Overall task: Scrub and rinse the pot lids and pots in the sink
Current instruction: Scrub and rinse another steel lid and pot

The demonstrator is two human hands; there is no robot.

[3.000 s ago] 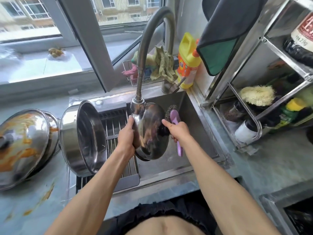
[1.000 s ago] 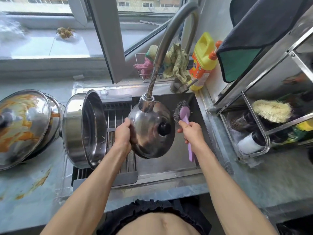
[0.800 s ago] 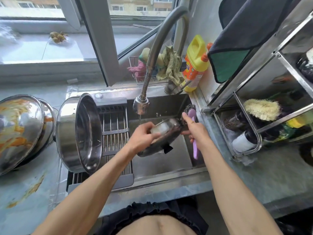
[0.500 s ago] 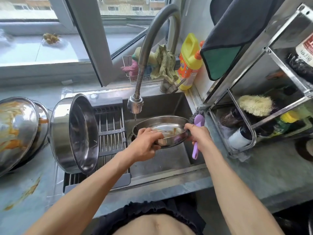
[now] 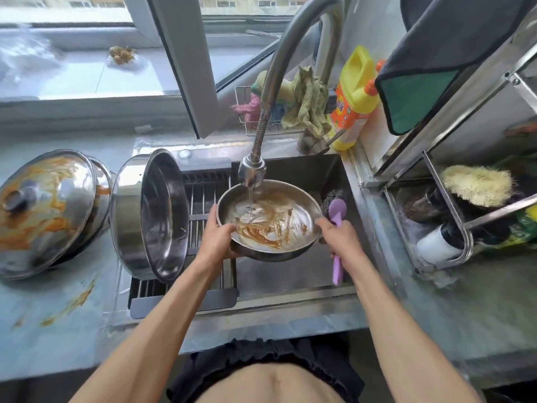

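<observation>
A steel pot lid (image 5: 270, 221) is held upside down over the sink (image 5: 293, 271), its hollow inner side smeared with orange-brown sauce. A thin stream of water from the faucet head (image 5: 252, 170) falls into it. My left hand (image 5: 216, 235) grips the lid's left rim. My right hand (image 5: 338, 237) holds a purple-handled scrub brush (image 5: 336, 216) and touches the lid's right rim. A clean steel pot (image 5: 151, 213) stands on its side on the drying rack (image 5: 209, 199). Two sauce-stained lids (image 5: 43, 210) lie stacked on the counter at the left.
A yellow detergent bottle (image 5: 353, 97) and a wire basket of cloths (image 5: 290, 103) stand behind the sink. A metal shelf rack (image 5: 453, 181) with brushes and bottles fills the right side. Sauce smears (image 5: 69, 303) mark the left counter. A dark towel (image 5: 436, 53) hangs upper right.
The lid was upright with its knob side toward me under the faucet; my left hand has turned it over, so its dirty inner side faces up and water runs into it.
</observation>
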